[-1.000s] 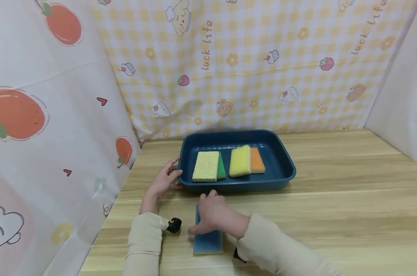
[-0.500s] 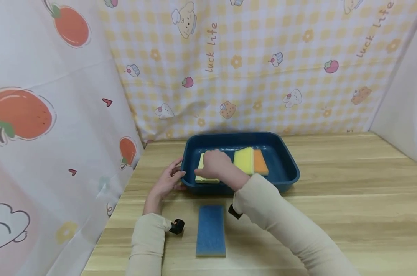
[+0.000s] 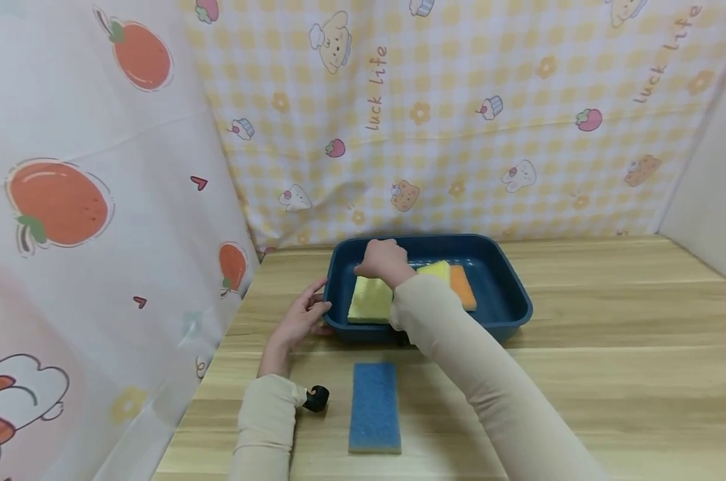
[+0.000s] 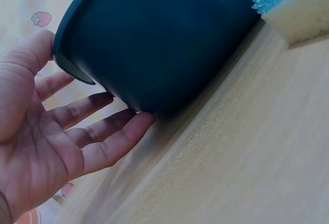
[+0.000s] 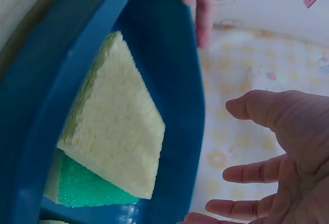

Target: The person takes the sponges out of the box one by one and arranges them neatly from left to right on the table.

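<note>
A dark blue rectangular tray (image 3: 489,287) stands towards the back of the table. At its left end my left hand (image 3: 296,324) holds it, thumb at the rim and fingertips (image 4: 145,118) against the outer wall. Over the tray's left part hovers my right hand (image 3: 383,259), with nothing in it; the right wrist view shows its fingers spread apart. Beneath lies a pale yellow sponge (image 3: 369,302), resting partly on a green one (image 5: 92,183). Beside them a yellow sponge (image 3: 437,268), partly behind my sleeve, overlaps an orange sponge (image 3: 462,288). Nearer me, a blue sponge (image 3: 375,409) lies flat on the table.
The wood-grain table (image 3: 609,367) extends to the right of the tray. A checked cloth (image 3: 447,147) hangs directly behind it, and a white printed cloth (image 3: 158,234) borders the left side. A small black camera (image 3: 317,399) sits on my left wrist.
My right hand has gone from the blue sponge on the table forward over the tray, then further towards its back. My left hand has stayed at the tray's left end.
</note>
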Demonstrator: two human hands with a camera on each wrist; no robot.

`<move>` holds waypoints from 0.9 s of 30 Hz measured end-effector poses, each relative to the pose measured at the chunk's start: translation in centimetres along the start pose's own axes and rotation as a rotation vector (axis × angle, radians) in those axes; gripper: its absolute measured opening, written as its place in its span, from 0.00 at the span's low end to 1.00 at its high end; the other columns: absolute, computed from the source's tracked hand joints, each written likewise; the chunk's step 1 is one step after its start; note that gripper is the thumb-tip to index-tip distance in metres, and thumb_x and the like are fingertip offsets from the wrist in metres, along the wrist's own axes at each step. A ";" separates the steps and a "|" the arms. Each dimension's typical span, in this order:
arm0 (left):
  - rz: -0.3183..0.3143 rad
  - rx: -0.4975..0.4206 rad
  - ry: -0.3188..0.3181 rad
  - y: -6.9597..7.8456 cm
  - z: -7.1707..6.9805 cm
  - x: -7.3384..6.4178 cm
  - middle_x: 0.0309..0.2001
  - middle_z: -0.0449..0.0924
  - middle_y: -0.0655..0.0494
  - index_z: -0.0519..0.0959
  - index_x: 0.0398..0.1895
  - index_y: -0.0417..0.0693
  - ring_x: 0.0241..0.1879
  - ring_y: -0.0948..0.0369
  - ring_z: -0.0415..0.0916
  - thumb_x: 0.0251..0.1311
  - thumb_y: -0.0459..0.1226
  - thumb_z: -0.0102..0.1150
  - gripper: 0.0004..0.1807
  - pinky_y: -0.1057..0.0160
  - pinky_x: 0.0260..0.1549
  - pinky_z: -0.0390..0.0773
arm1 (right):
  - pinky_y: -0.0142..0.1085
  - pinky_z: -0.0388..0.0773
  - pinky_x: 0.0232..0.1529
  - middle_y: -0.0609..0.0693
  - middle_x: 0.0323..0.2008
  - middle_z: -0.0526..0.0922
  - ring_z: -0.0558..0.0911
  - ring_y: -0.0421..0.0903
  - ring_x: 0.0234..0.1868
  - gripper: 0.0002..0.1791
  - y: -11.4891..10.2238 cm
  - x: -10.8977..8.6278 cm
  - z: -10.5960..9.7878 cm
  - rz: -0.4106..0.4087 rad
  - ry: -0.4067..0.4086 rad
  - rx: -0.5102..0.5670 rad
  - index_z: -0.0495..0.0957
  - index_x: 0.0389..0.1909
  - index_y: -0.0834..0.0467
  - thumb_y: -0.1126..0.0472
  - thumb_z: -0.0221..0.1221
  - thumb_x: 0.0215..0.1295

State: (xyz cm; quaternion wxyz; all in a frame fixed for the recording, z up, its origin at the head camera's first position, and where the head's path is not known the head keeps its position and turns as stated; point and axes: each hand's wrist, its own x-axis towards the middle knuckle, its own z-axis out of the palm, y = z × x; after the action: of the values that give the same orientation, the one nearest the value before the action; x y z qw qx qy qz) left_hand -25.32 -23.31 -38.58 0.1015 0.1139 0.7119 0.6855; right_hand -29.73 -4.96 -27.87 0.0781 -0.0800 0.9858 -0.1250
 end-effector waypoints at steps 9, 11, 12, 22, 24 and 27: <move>-0.002 0.002 0.011 0.2 -0.1 -0.1 0.61 0.55 0.33 0.48 0.69 0.48 0.52 0.43 0.64 0.66 0.31 0.41 0.30 0.43 0.37 0.75 | 0.47 0.70 0.47 0.59 0.46 0.72 0.70 0.54 0.46 0.22 0.1 1.2 0.8 0.008 -0.008 0.019 0.76 0.44 0.58 0.45 0.57 0.56; 0.000 0.009 0.018 0.2 -0.1 -0.1 0.60 0.56 0.34 0.48 0.69 0.48 0.51 0.45 0.66 0.66 0.31 0.41 0.30 0.44 0.37 0.75 | 0.47 0.70 0.47 0.59 0.46 0.72 0.70 0.54 0.46 0.23 0.0 1.3 0.9 0.009 -0.011 0.016 0.76 0.44 0.58 0.45 0.57 0.56; -0.001 0.010 0.024 0.1 0.0 -0.1 0.60 0.57 0.34 0.49 0.69 0.48 0.50 0.45 0.66 0.65 0.31 0.42 0.30 0.44 0.36 0.76 | 0.47 0.70 0.47 0.59 0.46 0.73 0.70 0.54 0.46 0.23 0.0 1.4 1.0 0.011 -0.011 0.014 0.76 0.44 0.58 0.45 0.57 0.55; -0.019 0.000 0.032 -0.2 0.3 -0.3 0.60 0.58 0.35 0.50 0.69 0.50 0.51 0.45 0.68 0.65 0.31 0.43 0.30 0.46 0.35 0.76 | 0.47 0.69 0.47 0.60 0.53 0.69 0.68 0.54 0.50 0.27 -0.2 2.4 2.1 0.047 -0.078 -0.013 0.74 0.51 0.56 0.44 0.58 0.55; -0.012 0.001 0.033 -0.1 0.3 -0.3 0.60 0.58 0.34 0.50 0.69 0.50 0.50 0.46 0.68 0.65 0.30 0.42 0.30 0.46 0.35 0.77 | 0.47 0.68 0.47 0.60 0.53 0.69 0.67 0.54 0.50 0.27 -0.2 2.6 2.2 0.046 -0.081 -0.008 0.74 0.51 0.56 0.44 0.59 0.54; -0.008 -0.007 0.037 -0.1 0.4 -0.2 0.59 0.58 0.34 0.50 0.69 0.49 0.49 0.48 0.69 0.65 0.30 0.43 0.30 0.46 0.34 0.77 | 0.47 0.68 0.47 0.59 0.53 0.70 0.67 0.54 0.49 0.27 -0.3 2.7 2.1 0.046 -0.075 -0.009 0.75 0.51 0.56 0.44 0.59 0.54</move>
State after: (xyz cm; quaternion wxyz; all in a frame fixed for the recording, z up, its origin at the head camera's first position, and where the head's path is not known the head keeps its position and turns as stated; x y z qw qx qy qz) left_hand -24.99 -23.02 -38.70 0.0917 0.0981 0.7119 0.6894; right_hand -31.99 -6.24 -30.18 0.1175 -0.0622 0.9843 -0.1158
